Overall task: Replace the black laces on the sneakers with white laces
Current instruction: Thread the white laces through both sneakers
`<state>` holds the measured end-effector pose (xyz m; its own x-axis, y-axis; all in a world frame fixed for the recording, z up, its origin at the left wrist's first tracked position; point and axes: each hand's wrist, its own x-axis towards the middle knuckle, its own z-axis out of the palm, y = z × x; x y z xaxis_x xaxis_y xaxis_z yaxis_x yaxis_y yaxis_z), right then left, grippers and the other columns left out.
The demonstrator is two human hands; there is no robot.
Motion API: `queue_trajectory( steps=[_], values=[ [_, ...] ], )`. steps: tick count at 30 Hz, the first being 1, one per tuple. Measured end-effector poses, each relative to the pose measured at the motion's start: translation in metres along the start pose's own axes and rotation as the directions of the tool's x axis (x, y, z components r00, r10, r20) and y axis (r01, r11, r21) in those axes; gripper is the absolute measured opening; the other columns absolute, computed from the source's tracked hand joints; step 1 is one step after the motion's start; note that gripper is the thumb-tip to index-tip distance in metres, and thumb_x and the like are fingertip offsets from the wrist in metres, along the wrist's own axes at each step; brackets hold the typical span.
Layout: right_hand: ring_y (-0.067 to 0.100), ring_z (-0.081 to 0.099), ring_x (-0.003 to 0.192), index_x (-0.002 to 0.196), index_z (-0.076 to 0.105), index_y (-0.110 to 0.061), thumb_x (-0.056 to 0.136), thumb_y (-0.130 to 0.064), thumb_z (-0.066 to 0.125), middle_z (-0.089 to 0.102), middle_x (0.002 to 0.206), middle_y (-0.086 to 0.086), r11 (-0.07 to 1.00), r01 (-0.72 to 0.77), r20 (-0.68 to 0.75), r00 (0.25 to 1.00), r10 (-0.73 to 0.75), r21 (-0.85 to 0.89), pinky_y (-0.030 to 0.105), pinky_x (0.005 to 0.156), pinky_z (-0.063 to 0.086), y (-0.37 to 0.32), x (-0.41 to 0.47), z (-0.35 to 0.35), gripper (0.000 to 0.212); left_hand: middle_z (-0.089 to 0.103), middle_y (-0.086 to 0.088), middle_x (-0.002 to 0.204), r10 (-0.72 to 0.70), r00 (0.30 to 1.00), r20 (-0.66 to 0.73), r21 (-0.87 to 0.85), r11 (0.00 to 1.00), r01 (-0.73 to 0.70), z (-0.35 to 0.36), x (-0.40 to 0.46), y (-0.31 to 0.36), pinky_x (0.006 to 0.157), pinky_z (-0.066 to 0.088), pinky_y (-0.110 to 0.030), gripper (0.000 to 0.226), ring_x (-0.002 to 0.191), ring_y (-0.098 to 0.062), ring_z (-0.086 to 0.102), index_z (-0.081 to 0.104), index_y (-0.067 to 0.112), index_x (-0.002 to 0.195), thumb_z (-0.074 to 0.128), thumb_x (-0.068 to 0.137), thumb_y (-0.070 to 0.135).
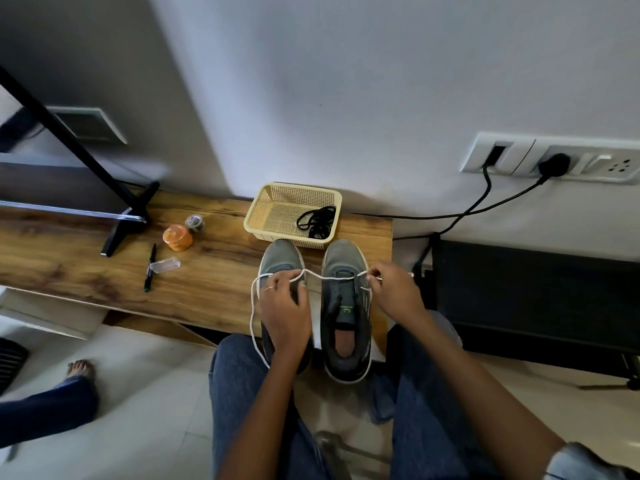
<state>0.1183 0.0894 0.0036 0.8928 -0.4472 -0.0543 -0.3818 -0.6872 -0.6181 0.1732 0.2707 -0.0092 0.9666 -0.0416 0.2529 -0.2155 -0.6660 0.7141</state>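
Two grey sneakers stand side by side on the wooden table [214, 282], toes toward the wall. The right sneaker [346, 306] has no lace in its upper eyelets. A white lace [332, 277] runs across its toe-end eyelets. My right hand [394, 292] pinches one end at the shoe's right side. My left hand [284, 306] holds the other stretch of that lace above the left sneaker [278, 258], which it largely covers. The lace's loose tail hangs down past the table edge. Black laces [317, 220] lie bundled in the yellow basket [266, 209].
An orange container [177, 238], a tape roll [195, 223], a pen [150, 268] and a clear cap [167, 265] lie left of the shoes. A black stand foot [128, 220] rests further left. Cables run from the wall socket [554, 161]. Another person's foot [79, 370] is at lower left.
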Motion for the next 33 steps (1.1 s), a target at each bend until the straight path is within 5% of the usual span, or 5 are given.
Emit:
queue_trajectory(
  steps=[12, 16, 21, 27, 33],
  values=[
    [0.030, 0.054, 0.111, 0.135, 0.046, -0.015, 0.092, -0.009, 0.049, 0.053, 0.128, 0.009, 0.950, 0.273, 0.272, 0.935, -0.226, -0.150, 0.040, 0.086, 0.047, -0.084, 0.025, 0.055, 0.044, 0.064, -0.008, 0.115, -0.568, 0.819, 0.085, -0.200, 0.795, 0.573, -0.036, -0.003, -0.031, 0.087, 0.042, -0.039, 0.033, 0.106, -0.026, 0.056, 0.060, 0.020, 0.122, 0.052, 0.091, 0.028],
    [0.027, 0.058, 0.098, 0.104, 0.064, -0.014, 0.088, -0.006, 0.052, 0.063, 0.106, 0.008, 0.919, 0.302, 0.226, 0.942, -0.247, -0.255, 0.034, 0.074, 0.046, -0.084, 0.029, 0.061, 0.022, 0.064, -0.005, 0.110, -0.516, 0.856, 0.034, -0.137, 0.846, 0.516, -0.043, -0.007, -0.020, 0.095, 0.042, -0.047, 0.029, 0.107, -0.026, 0.055, 0.063, 0.022, 0.116, 0.054, 0.089, 0.025],
    [0.021, 0.055, 0.081, 0.077, 0.064, -0.016, 0.082, -0.013, 0.059, 0.062, 0.076, -0.002, 0.974, 0.209, 0.049, 0.976, -0.214, 0.089, 0.034, 0.066, 0.043, -0.088, 0.025, 0.035, 0.007, 0.061, 0.009, 0.088, -0.446, 0.890, 0.093, -0.336, 0.828, 0.450, -0.042, -0.017, 0.010, 0.077, 0.048, -0.032, 0.016, 0.085, -0.006, 0.060, 0.065, 0.028, 0.099, 0.053, 0.092, 0.020],
    [0.009, 0.049, 0.083, 0.078, 0.064, -0.019, 0.081, -0.015, 0.063, 0.062, 0.079, -0.006, 0.928, 0.339, -0.019, 0.940, -0.341, 0.155, 0.021, 0.071, 0.036, -0.088, -0.016, -0.020, 0.005, 0.070, 0.002, 0.101, -0.433, 0.610, 0.664, -0.516, 0.326, 0.792, -0.037, -0.007, 0.051, 0.069, 0.047, -0.022, 0.045, 0.088, -0.008, 0.064, 0.063, 0.017, 0.111, 0.028, 0.103, 0.043],
    [0.002, 0.045, 0.080, 0.082, 0.066, -0.017, 0.084, -0.014, 0.066, 0.056, 0.075, -0.015, 0.957, 0.262, 0.040, 0.962, -0.269, 0.127, 0.011, 0.066, 0.031, -0.056, -0.063, -0.045, 0.004, 0.069, 0.002, 0.099, -0.423, 0.608, 0.672, -0.650, 0.058, 0.758, -0.042, 0.010, 0.071, 0.073, 0.048, -0.024, 0.033, 0.087, -0.011, 0.065, 0.057, 0.014, 0.118, 0.040, 0.101, 0.036]
  ],
)
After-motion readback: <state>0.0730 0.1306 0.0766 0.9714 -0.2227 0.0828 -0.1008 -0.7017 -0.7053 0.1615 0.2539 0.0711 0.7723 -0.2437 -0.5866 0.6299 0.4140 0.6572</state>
